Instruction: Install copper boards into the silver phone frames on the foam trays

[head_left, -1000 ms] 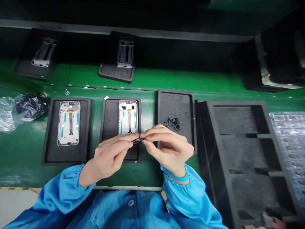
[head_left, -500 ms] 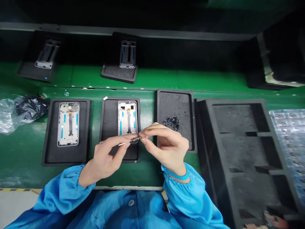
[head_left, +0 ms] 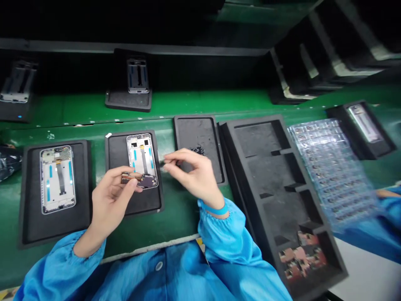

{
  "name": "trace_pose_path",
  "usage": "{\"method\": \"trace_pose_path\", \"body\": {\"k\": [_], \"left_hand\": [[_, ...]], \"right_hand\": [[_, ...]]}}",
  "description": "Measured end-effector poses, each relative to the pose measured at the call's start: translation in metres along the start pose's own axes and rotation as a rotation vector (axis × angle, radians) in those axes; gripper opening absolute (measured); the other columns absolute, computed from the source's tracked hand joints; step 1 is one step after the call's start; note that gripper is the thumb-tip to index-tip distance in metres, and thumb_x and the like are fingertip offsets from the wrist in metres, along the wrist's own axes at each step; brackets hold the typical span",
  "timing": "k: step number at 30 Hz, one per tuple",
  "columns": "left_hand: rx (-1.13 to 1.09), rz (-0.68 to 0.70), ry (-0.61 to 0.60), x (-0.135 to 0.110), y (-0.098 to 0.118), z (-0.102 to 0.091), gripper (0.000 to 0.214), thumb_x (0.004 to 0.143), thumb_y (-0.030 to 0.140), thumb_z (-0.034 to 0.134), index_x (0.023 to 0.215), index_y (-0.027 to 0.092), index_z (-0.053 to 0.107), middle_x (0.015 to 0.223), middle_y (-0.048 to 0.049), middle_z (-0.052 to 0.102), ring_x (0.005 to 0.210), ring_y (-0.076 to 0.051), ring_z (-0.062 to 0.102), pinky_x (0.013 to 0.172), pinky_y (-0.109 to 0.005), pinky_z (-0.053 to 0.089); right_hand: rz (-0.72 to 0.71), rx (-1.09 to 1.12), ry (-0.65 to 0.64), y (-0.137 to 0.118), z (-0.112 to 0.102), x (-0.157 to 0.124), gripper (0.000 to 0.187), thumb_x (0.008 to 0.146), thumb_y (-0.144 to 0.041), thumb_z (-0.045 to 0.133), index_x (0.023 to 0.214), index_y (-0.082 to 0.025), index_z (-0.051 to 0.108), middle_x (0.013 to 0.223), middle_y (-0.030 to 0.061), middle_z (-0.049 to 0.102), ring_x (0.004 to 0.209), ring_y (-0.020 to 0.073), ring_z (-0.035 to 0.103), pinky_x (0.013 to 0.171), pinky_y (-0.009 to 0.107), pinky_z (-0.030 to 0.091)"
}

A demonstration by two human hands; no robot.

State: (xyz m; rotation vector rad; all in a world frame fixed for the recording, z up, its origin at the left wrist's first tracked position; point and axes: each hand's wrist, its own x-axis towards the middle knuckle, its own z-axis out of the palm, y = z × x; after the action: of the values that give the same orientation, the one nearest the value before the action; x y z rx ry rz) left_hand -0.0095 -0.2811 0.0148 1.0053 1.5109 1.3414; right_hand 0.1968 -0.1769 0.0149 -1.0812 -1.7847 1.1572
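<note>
My left hand [head_left: 112, 196] pinches a small phone circuit board [head_left: 147, 181] between thumb and fingers, tilted over the lower end of a phone frame [head_left: 140, 155]. That frame has blue strips and a ribbon cable, and sits in a black foam tray [head_left: 117, 152]. To the right of the board, apart from it, my right hand [head_left: 196, 171] is closed in a pinch, with a small dark piece [head_left: 162, 163] at its fingertips, too blurred to name. Behind that hand, a pile of small black bits [head_left: 198, 150] lies in another tray [head_left: 194, 125].
At left, a tray [head_left: 23, 188] bears another phone frame [head_left: 58, 179]. A compartmented foam box [head_left: 266, 175] at right holds several reddish boards [head_left: 302, 259]. Beyond it are a clear blister tray [head_left: 332, 171] and a co-worker's sleeve [head_left: 388, 217]. Phones on trays stand along the back shelf.
My hands have moved apart; the right hand has left the board with a small dark piece. The left hand has turned the board flatter. The view has swung to the right.
</note>
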Motion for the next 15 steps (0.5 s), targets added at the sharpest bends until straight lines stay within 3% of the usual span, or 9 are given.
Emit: {"method": "trace_pose_path", "body": {"k": [4, 7, 15], "left_hand": [[-0.016, -0.119, -0.016, 0.003, -0.003, -0.001, 0.034, 0.091, 0.035, 0.08, 0.117, 0.015, 0.069, 0.099, -0.007, 0.081, 0.068, -0.016, 0.078, 0.067, -0.023, 0.067], [-0.048, -0.192, -0.01, 0.006, -0.005, 0.001, 0.044, 0.088, 0.041, 0.083, 0.119, 0.013, 0.068, 0.097, -0.0089, 0.082, 0.073, -0.019, 0.079, 0.068, -0.027, 0.069], [-0.188, -0.282, -0.023, 0.011, -0.003, 0.007, 0.052, 0.081, 0.048, 0.086, 0.115, 0.014, 0.065, 0.089, -0.0071, 0.08, 0.083, -0.022, 0.08, 0.065, -0.03, 0.069]], "right_hand": [[0.105, -0.464, 0.278, 0.038, -0.054, 0.007, 0.019, 0.093, -0.034, 0.071, 0.1, -0.02, 0.082, 0.093, 0.007, 0.08, 0.08, 0.02, 0.072, 0.076, 0.035, 0.056], [0.184, -0.52, 0.373, 0.057, -0.073, 0.009, 0.024, 0.089, -0.037, 0.072, 0.097, -0.017, 0.082, 0.088, 0.0091, 0.08, 0.074, 0.022, 0.072, 0.073, 0.037, 0.056], [0.043, -0.436, 0.202, 0.042, -0.034, 0.01, 0.021, 0.092, -0.037, 0.071, 0.097, -0.02, 0.082, 0.085, 0.0061, 0.078, 0.069, 0.0183, 0.068, 0.063, 0.032, 0.051]]}}
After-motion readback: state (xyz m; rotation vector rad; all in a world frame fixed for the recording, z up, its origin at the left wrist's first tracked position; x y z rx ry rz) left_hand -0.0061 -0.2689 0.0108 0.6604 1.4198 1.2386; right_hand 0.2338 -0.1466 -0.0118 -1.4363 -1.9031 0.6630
